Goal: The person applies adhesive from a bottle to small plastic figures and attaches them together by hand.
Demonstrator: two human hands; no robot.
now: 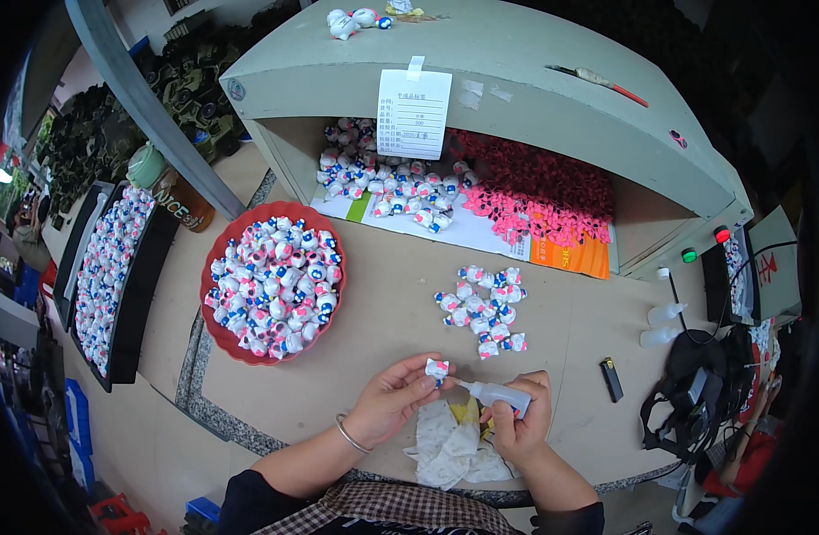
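Observation:
Between the fingertips of my left hand [393,398] is a small white figurine [437,369] with blue and pink parts. My right hand [523,421] grips a translucent squeeze bottle [500,396], its thin nozzle pointing left at the figurine. Whether the tip touches it I cannot make out. Beneath the hands lies a crumpled white cloth [447,453] with a yellow patch. Just beyond them, a loose cluster of similar figurines [481,308] rests on the table. A red scalloped bowl [207,316] to the left is heaped with more of them.
A grey shelf box [329,85] at the back holds white figurines and a pile of pink pieces [534,214]. A black tray [128,330] of figurines stands far left. On the right are a black lighter-like object [612,380], small bottles [666,314] and a black bag [695,374].

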